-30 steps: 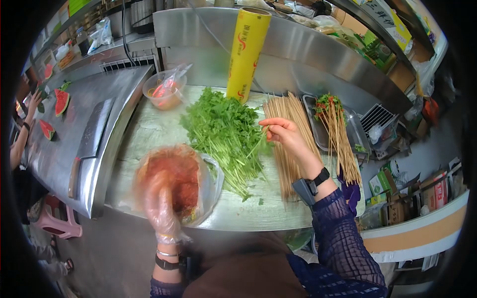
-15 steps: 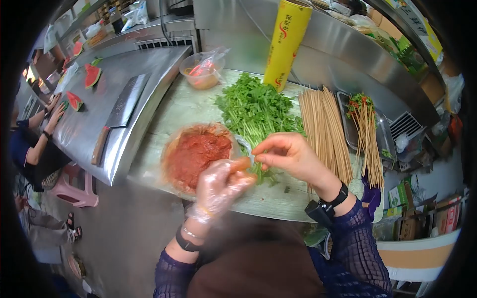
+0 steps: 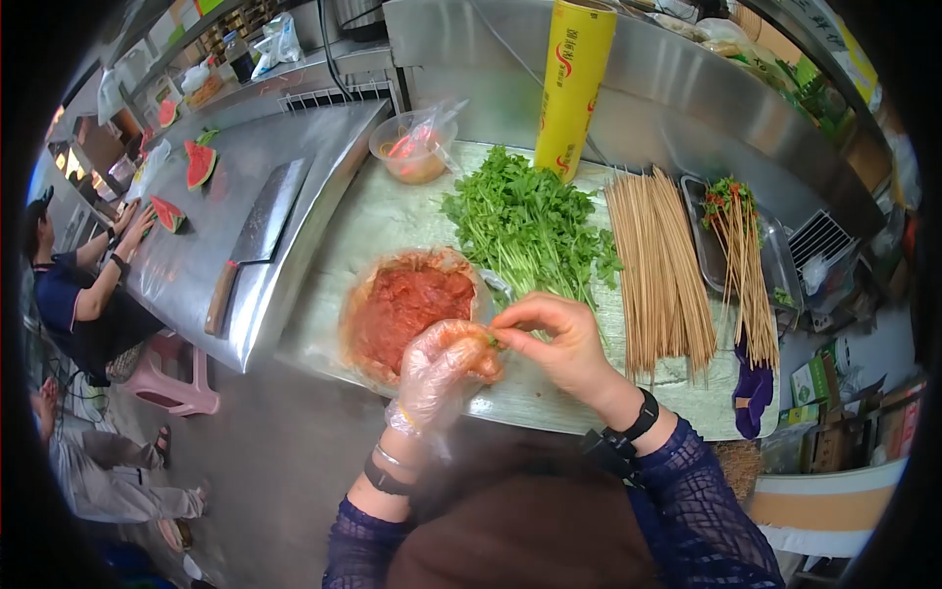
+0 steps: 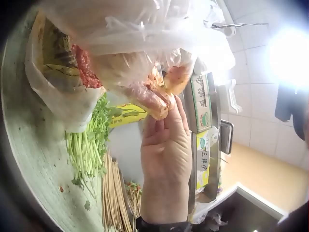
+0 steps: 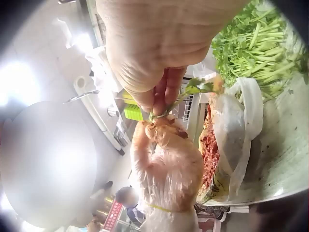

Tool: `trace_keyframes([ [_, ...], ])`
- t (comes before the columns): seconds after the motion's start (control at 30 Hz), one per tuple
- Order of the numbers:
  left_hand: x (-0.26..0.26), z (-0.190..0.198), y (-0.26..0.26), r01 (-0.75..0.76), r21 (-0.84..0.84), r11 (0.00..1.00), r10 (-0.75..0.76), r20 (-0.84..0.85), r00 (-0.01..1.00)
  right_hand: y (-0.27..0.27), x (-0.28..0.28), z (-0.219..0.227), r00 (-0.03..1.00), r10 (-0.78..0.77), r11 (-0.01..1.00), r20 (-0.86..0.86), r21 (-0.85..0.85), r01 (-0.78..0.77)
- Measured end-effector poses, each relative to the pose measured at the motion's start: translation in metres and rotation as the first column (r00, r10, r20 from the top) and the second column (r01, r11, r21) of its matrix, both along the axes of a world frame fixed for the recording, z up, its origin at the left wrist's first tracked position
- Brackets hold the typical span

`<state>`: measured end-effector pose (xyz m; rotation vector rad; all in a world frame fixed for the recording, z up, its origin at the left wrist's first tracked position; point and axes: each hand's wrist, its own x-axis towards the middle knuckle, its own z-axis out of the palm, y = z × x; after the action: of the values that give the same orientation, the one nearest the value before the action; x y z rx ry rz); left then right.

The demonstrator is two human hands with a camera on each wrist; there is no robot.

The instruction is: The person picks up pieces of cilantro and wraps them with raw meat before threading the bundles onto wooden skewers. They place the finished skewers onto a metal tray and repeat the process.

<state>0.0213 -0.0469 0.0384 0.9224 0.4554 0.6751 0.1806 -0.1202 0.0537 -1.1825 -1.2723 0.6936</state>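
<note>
Fingers point(image 5: 174, 84) of two hands point(image 3: 437, 371) point(image 3: 561, 339) meet at one green sprig point(image 5: 195, 88).

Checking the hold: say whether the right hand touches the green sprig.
Touching: the right wrist view shows the right hand pinching the green sprig by its stem.

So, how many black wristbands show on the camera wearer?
2: one black wristband on the wrist of the plastic-gloved left hand, another wristband on that of the bare right hand. Dark mesh sleeves could hide more.
</note>
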Motion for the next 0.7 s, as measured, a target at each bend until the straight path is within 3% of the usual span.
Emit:
trace_keyframes([
  [0.07, -0.002, 0.0, 0.001, 0.011, -0.082, 0.997, -0.004, 0.083, 0.997, 0.001, 0.0, 0.004, 0.984, 0.018, 0.999, 0.177, 0.023, -0.023],
  [0.13, -0.004, -0.003, 0.004, -0.084, 0.187, 0.979, 0.102, -0.089, 0.991, 0.005, 0.005, 0.014, 0.985, -0.084, 0.991, 0.15, 0.116, 0.067],
  [0.2, -0.008, -0.013, 0.011, -0.117, 0.238, 0.964, 0.148, -0.118, 0.982, 0.006, 0.02, 0.027, 0.97, -0.168, 0.974, 0.173, 0.184, 0.136],
  [0.3, -0.017, -0.023, 0.02, -0.11, -0.027, 0.994, 0.111, 0.025, 0.994, -0.006, 0.021, 0.046, 0.934, -0.08, 0.997, 0.348, 0.011, 0.081],
  [0.37, -0.017, -0.017, 0.017, -0.073, -0.194, 0.978, 0.101, 0.137, 0.985, -0.001, 0.012, 0.032, 0.853, -0.103, 0.993, 0.511, 0.107, 0.056],
  [0.43, -0.014, -0.009, 0.007, -0.063, -0.258, 0.964, 0.101, 0.138, 0.985, 0.004, 0.002, 0.017, 0.748, -0.174, 0.98, 0.64, 0.185, 0.07],
  [0.57, -0.013, 0.002, -0.004, -0.029, -0.297, 0.954, 0.075, 0.145, 0.987, 0.014, 0.0, -0.01, 0.866, -0.186, 0.971, 0.464, 0.221, 0.09],
  [0.67, -0.013, -0.007, 0.0, -0.055, -0.1, 0.994, 0.066, 0.112, 0.992, 0.014, 0.003, -0.012, 0.866, -0.19, 0.963, 0.463, 0.258, 0.074],
  [0.7, -0.013, -0.01, 0.0, -0.087, -0.038, 0.995, 0.089, 0.076, 0.993, 0.013, -0.001, -0.013, 0.981, -0.069, 0.991, 0.183, 0.127, 0.046],
])
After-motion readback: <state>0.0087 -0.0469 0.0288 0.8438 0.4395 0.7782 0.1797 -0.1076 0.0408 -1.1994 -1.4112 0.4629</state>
